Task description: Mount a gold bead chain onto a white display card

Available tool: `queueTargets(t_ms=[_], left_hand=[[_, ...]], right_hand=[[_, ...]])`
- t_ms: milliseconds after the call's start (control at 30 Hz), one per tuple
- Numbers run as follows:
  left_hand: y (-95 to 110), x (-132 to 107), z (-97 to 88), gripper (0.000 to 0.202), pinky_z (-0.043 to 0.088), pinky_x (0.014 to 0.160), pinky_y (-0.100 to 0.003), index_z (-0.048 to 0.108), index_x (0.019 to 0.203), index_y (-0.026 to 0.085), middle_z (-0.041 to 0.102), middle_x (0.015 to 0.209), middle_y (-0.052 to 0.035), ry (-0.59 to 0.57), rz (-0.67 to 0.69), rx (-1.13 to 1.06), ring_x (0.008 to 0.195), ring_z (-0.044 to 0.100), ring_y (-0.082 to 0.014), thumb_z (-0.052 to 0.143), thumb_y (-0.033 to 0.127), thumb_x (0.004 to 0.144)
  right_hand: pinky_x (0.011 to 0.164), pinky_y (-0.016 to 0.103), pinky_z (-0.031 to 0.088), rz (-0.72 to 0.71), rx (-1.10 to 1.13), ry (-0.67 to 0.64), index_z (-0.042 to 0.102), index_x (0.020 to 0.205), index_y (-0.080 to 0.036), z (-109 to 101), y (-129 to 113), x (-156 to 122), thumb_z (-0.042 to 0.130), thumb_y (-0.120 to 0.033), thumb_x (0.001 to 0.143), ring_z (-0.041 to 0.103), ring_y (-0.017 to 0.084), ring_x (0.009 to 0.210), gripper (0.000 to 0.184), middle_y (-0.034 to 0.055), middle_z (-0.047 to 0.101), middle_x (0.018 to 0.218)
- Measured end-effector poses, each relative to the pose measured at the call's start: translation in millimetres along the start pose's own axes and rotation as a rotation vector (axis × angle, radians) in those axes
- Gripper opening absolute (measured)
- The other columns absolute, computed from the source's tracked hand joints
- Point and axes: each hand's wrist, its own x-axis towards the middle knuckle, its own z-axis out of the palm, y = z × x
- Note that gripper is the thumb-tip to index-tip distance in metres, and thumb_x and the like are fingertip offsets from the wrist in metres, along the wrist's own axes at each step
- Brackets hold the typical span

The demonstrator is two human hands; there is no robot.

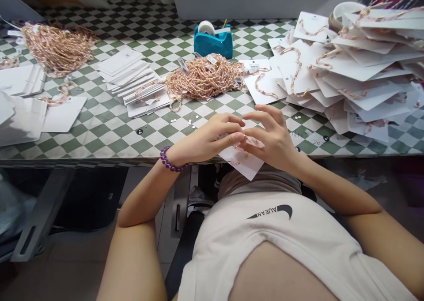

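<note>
My left hand (220,137), with a purple bead bracelet (172,159) at the wrist, has its thumb and fingertips pinched on a pink-and-gold beaded strand (244,138). From the other side, my right hand (273,137) pinches the same strand between thumb and index finger, its other fingers curved above. A white card (251,169) hangs tilted beneath both hands at the table's front edge, part of the strand lying across it. The fingers hide the exact place where strand and card meet.
Beyond my hands lies a heap of beaded strands (208,77), with a blue tape dispenser (213,40) behind. Blank cards (124,69) are stacked left of it. Carded strands (357,71) pile up at right. Another strand heap (61,49) and more cards (23,120) sit far left.
</note>
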Motion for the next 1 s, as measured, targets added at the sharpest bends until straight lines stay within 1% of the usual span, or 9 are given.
queueTargets(t_ms=[100, 200, 367, 467, 600, 800, 900, 967, 1000], left_hand=[[1, 3, 1.8, 0.049, 0.045, 0.104, -0.034, 0.072, 0.095, 0.021, 0.066, 0.114, -0.0089, 0.018, 0.009, -0.028, 0.112, 0.059, -0.0202, 0.037, 0.055, 0.103], [0, 5, 2.0, 0.048, 0.045, 0.102, -0.032, 0.073, 0.092, 0.022, 0.067, 0.11, -0.0074, 0.048, 0.009, -0.039, 0.108, 0.06, -0.019, 0.039, 0.053, 0.103], [-4, 5, 2.3, 0.048, 0.044, 0.103, -0.038, 0.073, 0.084, 0.02, 0.068, 0.108, -0.007, 0.138, -0.016, 0.112, 0.104, 0.061, -0.0205, 0.04, 0.049, 0.103], [-4, 4, 2.5, 0.047, 0.045, 0.1, -0.04, 0.072, 0.081, 0.019, 0.068, 0.11, -0.0076, 0.126, -0.032, 0.215, 0.103, 0.06, -0.0228, 0.042, 0.048, 0.102], [-3, 3, 0.6, 0.044, 0.045, 0.1, -0.041, 0.07, 0.079, 0.019, 0.069, 0.112, -0.0075, 0.078, -0.03, 0.236, 0.105, 0.059, -0.0239, 0.043, 0.044, 0.102], [-8, 0, 1.1, 0.037, 0.046, 0.099, -0.045, 0.068, 0.078, 0.019, 0.068, 0.112, -0.0086, 0.039, -0.053, 0.29, 0.108, 0.058, -0.0271, 0.046, 0.039, 0.1], [-8, -1, 2.3, 0.023, 0.045, 0.102, -0.049, 0.067, 0.087, 0.02, 0.063, 0.126, -0.0094, 0.095, -0.063, 0.382, 0.117, 0.054, -0.031, 0.057, 0.04, 0.094], [-6, 1, 2.1, 0.019, 0.042, 0.108, -0.05, 0.065, 0.104, 0.022, 0.057, 0.138, -0.0093, 0.125, -0.018, 0.386, 0.126, 0.051, -0.0314, 0.059, 0.036, 0.093], [-5, 3, 1.9, 0.025, 0.04, 0.111, -0.049, 0.061, 0.116, 0.023, 0.055, 0.142, -0.0094, 0.118, 0.029, 0.36, 0.129, 0.049, -0.0306, 0.058, 0.033, 0.093]], right_hand=[[0.105, 0.046, 0.046, 0.01, 0.012, -0.003, 0.073, 0.088, -0.023, -1, -1, 1, 0.06, -0.026, 0.095, 0.053, 0.027, 0.124, 0.014, 0.0045, 0.07, 0.114], [0.104, 0.045, 0.047, -0.022, 0.019, -0.041, 0.073, 0.098, -0.022, -10, -1, 4, 0.055, -0.018, 0.095, 0.056, 0.026, 0.122, 0.019, 0.0053, 0.071, 0.114], [0.104, 0.048, 0.045, -0.022, -0.009, -0.17, 0.069, 0.121, -0.025, -32, -1, 4, 0.053, -0.021, 0.099, 0.057, 0.027, 0.121, 0.028, 0.0077, 0.07, 0.117], [0.102, 0.045, 0.045, -0.003, -0.014, -0.183, 0.071, 0.115, -0.027, -41, -1, -1, 0.055, -0.022, 0.098, 0.059, 0.025, 0.116, 0.023, 0.0053, 0.072, 0.112], [0.09, 0.041, 0.047, 0.017, -0.042, -0.135, 0.074, 0.1, -0.025, -45, -1, -8, 0.062, -0.026, 0.096, 0.063, 0.023, 0.099, 0.012, 0.0047, 0.073, 0.097], [0.072, 0.031, 0.045, -0.053, 0.084, -0.285, 0.074, 0.094, -0.02, -37, -4, -12, 0.059, -0.028, 0.098, 0.052, 0.015, 0.074, 0.017, 0.0039, 0.065, 0.077], [0.073, 0.031, 0.042, -0.101, -0.011, -0.293, 0.072, 0.089, -0.018, -32, -6, -12, 0.058, -0.027, 0.098, 0.051, 0.016, 0.075, 0.018, 0.004, 0.063, 0.075], [0.075, 0.032, 0.042, -0.109, -0.057, -0.281, 0.07, 0.087, -0.018, -31, -8, -13, 0.057, -0.028, 0.098, 0.051, 0.017, 0.077, 0.02, 0.004, 0.063, 0.076], [0.076, 0.032, 0.041, -0.114, -0.073, -0.273, 0.07, 0.087, -0.018, -31, -8, -13, 0.056, -0.028, 0.099, 0.051, 0.017, 0.078, 0.021, 0.0041, 0.063, 0.077]])
